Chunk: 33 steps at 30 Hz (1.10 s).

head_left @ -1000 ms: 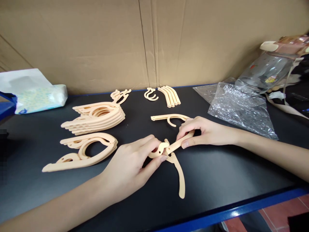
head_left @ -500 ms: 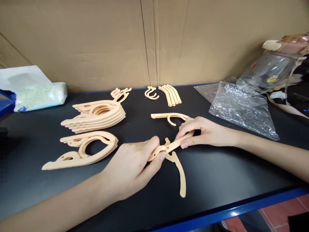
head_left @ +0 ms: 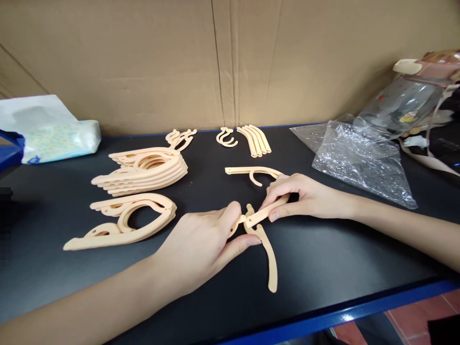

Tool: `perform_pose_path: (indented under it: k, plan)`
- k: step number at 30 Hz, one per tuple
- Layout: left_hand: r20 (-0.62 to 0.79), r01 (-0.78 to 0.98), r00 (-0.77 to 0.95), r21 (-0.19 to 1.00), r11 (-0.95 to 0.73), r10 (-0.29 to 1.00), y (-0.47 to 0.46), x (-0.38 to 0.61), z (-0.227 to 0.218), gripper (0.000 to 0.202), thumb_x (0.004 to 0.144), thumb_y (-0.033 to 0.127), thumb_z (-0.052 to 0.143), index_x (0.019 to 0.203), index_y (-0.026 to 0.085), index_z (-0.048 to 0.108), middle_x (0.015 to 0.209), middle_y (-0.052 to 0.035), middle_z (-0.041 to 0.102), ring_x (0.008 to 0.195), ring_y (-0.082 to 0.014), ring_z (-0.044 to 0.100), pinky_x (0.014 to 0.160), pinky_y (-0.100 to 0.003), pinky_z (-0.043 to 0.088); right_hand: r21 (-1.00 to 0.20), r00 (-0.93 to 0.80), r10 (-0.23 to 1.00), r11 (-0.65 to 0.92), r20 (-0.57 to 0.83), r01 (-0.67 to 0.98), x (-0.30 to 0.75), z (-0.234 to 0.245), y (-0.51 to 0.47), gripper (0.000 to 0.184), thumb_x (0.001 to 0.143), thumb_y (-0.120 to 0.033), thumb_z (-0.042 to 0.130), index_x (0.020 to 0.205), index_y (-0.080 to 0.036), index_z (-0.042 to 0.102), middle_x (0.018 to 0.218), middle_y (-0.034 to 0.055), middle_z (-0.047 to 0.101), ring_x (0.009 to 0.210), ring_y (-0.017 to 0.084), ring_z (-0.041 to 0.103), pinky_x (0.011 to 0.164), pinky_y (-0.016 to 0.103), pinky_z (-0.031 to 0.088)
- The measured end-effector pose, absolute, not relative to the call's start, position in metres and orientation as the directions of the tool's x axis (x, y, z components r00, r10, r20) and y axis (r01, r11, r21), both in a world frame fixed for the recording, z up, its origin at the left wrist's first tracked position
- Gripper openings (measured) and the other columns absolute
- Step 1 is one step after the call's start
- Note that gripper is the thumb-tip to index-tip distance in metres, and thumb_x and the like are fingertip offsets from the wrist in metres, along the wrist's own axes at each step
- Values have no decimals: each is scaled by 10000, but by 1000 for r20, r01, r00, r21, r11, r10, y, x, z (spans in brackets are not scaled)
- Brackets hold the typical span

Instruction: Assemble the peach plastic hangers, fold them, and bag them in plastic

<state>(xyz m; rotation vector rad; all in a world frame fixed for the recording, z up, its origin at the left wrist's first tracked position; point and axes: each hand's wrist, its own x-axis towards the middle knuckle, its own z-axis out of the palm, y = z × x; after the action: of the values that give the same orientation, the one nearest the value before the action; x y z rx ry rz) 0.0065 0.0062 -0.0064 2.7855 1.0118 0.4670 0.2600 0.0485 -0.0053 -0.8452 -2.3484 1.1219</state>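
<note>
My right hand (head_left: pixel 305 196) pinches a cream hanger arm (head_left: pixel 264 212) between thumb and fingers. Its holed end meets the curved hanger piece (head_left: pixel 235 227) that my left hand (head_left: pixel 201 247) grips, mostly hidden by the fingers; the left thumb is stretched out below the joint. Under this joint, a loose curved hanger arm (head_left: pixel 271 263) points toward the front edge. Just beyond my right fingers lies a long hanger part (head_left: pixel 247 169) with a hook (head_left: pixel 255 179) below it. Whether the two held pieces are locked together, I cannot tell.
Folded hangers lie in a nearer group (head_left: pixel 143 235) and a taller stack (head_left: pixel 161 177) on the left. Behind are loose hooks (head_left: pixel 226 139), several straight arms (head_left: pixel 254 140) and more hooks (head_left: pixel 179 137). A tissue pack (head_left: pixel 61 139), clear plastic bag (head_left: pixel 359 163) and bottle (head_left: pixel 398 103) flank them.
My left thumb has slid off the joint, outward to the right and down. The left-hand piece has turned slightly and shows less. My right hand has stayed in place.
</note>
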Motion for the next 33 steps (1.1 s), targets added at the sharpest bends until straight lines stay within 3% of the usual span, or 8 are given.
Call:
perform_pose_path:
  k: [9,17,25,33]
  plan:
    - [226,635,711,200,-746,665,6,11,-7,319,1056,418,244,785,252,270,537,102,422,357,-109,418,402,-219,223,-819,-728,676,479,115,315,260,-8,49,251,833,-407,729,941,-183,768,778,3,722,748,136,643,762,276,508]
    - [213,635,711,214,-742,670,5,10,-7,221,1019,321,320,810,249,325,528,90,483,366,-127,474,400,-220,249,-834,-704,697,463,135,299,258,-9,49,235,799,-395,765,921,-195,779,762,-5,734,712,130,648,745,272,515]
    - [203,639,751,20,-769,628,6,12,0,203,1013,252,305,816,240,351,526,53,564,376,-170,561,380,-246,244,-836,-693,713,440,104,328,255,-8,47,236,806,-410,754,923,-207,779,739,-18,724,709,128,647,757,272,516]
    - [194,641,760,-60,-765,621,6,10,-5,191,1005,263,310,830,235,380,520,42,587,362,-191,572,369,-264,231,-839,-686,722,426,89,339,254,-9,46,241,802,-418,754,921,-209,781,730,-15,722,696,135,648,735,282,523]
